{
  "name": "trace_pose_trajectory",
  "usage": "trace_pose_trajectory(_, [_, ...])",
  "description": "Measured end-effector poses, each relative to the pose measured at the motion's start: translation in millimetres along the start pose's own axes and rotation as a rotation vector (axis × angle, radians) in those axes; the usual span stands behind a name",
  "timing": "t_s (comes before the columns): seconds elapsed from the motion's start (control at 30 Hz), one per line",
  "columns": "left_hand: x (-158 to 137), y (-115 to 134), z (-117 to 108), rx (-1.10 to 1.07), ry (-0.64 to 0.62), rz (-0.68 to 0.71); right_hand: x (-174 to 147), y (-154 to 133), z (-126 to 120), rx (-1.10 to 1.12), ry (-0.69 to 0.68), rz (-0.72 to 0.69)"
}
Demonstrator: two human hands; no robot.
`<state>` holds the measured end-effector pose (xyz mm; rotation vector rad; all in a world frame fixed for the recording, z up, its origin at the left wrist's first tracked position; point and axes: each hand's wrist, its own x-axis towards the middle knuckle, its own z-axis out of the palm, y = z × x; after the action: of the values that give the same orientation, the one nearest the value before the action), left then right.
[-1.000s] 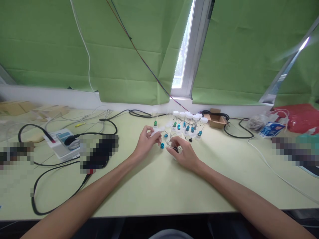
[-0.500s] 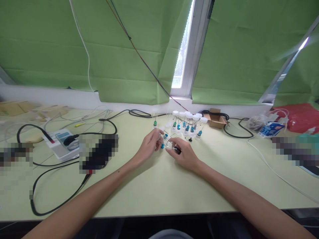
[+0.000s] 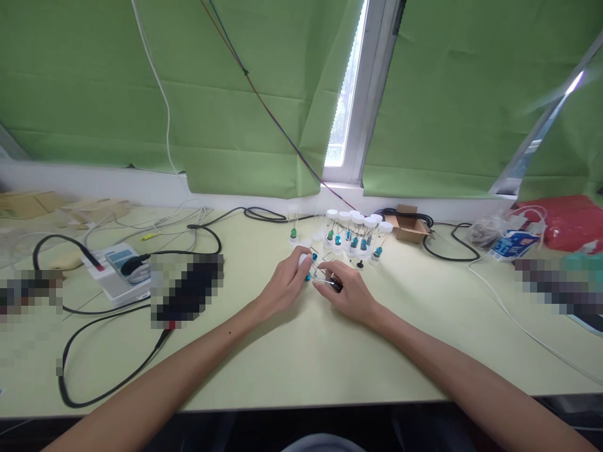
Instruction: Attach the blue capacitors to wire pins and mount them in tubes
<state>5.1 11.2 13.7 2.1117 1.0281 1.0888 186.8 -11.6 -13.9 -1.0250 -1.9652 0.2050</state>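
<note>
My left hand (image 3: 287,276), its fingers closed, grips a small white cap (image 3: 304,258); whatever is below the cap is hidden by the fingers. My right hand (image 3: 346,289) is closed around a clear vial (image 3: 323,278) lying on its side, with a black piece (image 3: 336,284) at the palm end. Between the two hands a small blue piece with a bent wire (image 3: 315,256) shows, and another blue piece (image 3: 308,276) peeks out beside my left fingertips. Just beyond them stand several clear vials with white caps (image 3: 357,220), holding blue or green pieces.
A vial with a green piece (image 3: 293,233) stands apart at the left. Behind the group, an open cardboard box (image 3: 411,227) sits near coiled black cable. Leftward lie a white power strip (image 3: 115,273) and looping cords. A red bag (image 3: 560,221) occupies the right back corner.
My left hand has turned slightly, with its thumb now over the near side of the white cap. My right hand stays almost in place with the vial.
</note>
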Motion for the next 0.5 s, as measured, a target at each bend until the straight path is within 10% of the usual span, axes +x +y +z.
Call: trace_pose_trajectory(0.5, [-2.8,2.6,0.7,0.108,0.013,0.003,-1.1,0.1,0.4,-0.001,-0.021,0.003])
